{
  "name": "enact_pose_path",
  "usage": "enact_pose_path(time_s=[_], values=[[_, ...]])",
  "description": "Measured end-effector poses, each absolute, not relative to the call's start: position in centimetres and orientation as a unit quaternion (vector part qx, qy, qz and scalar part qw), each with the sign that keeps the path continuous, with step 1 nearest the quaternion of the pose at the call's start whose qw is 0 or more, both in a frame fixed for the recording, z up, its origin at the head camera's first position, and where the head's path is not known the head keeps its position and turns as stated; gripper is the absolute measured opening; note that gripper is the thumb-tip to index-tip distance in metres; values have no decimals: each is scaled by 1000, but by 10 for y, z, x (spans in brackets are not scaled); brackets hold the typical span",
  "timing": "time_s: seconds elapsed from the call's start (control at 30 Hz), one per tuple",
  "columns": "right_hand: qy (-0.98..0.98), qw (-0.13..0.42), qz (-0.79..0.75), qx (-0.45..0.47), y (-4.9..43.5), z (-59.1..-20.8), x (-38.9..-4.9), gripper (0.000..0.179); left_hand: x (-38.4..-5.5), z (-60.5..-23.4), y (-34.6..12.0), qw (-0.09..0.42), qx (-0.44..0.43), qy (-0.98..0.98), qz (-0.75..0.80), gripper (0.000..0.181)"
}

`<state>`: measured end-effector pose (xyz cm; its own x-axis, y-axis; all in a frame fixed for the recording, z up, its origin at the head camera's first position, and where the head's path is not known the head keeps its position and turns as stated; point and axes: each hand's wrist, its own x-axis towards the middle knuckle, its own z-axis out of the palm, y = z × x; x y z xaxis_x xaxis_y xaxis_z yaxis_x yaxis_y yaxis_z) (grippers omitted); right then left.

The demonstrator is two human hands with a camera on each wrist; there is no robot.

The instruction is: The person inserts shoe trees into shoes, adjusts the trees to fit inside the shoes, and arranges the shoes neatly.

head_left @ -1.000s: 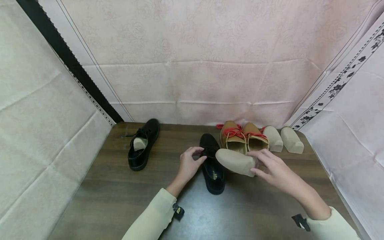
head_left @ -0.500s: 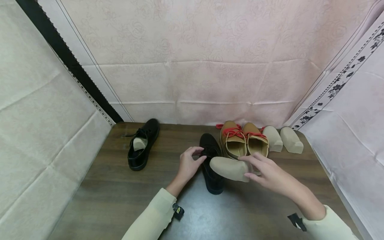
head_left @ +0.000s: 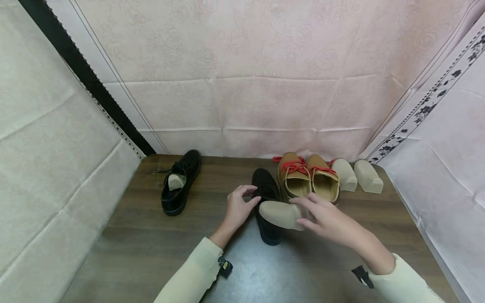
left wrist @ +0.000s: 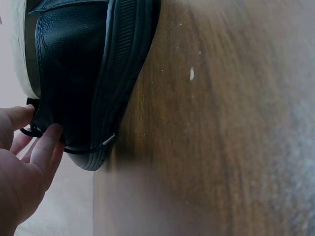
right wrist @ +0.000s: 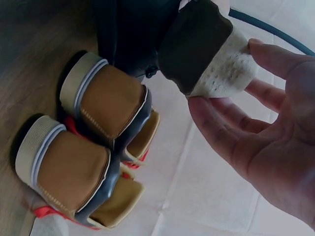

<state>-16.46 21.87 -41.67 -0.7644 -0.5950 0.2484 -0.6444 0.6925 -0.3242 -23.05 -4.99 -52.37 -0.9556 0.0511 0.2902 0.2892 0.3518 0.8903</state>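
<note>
A black lace-up shoe (head_left: 265, 181) lies on the wooden surface, toe away from me. My left hand (head_left: 239, 206) pinches it at the tongue and laces; a loose lace end (left wrist: 109, 139) hangs over its side in the left wrist view. Between thumb and fingers, my right hand (head_left: 326, 221) grips a cream shoe tree (head_left: 280, 214) by its heel end. Its rounded toe points left, over the shoe's opening, which it mostly hides. The right wrist view shows the shoe tree's pitted end (right wrist: 229, 73), partly in dark shadow.
Another black shoe (head_left: 194, 162) stands at left with a cream shoe tree (head_left: 177, 182) inside. Close right of the worked shoe are two tan shoes (head_left: 291, 160) with red laces, then two loose shoe trees (head_left: 368, 176). A cloth-covered wall (head_left: 242, 105) rises behind.
My right hand has brought the shoe tree left and slightly nearer me, from beside the black shoe to over its opening. My left hand has stayed at the tongue.
</note>
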Motion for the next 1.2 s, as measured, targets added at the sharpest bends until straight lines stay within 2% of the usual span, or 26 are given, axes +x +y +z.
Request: enact_pose_path(time_s=[0.37,0.87,1.2], values=[[-931,91,161,315,197,-412,-159,48,-232,-526,-51,112,-106,-812,-563,24],[-953,35,139,267,173,-400,-160,48,-230,-523,-50,105,-99,-811,-567,25],[-957,37,137,251,163,-403,-163,47,-230,-525,-50,116,-103,-816,-557,23]])
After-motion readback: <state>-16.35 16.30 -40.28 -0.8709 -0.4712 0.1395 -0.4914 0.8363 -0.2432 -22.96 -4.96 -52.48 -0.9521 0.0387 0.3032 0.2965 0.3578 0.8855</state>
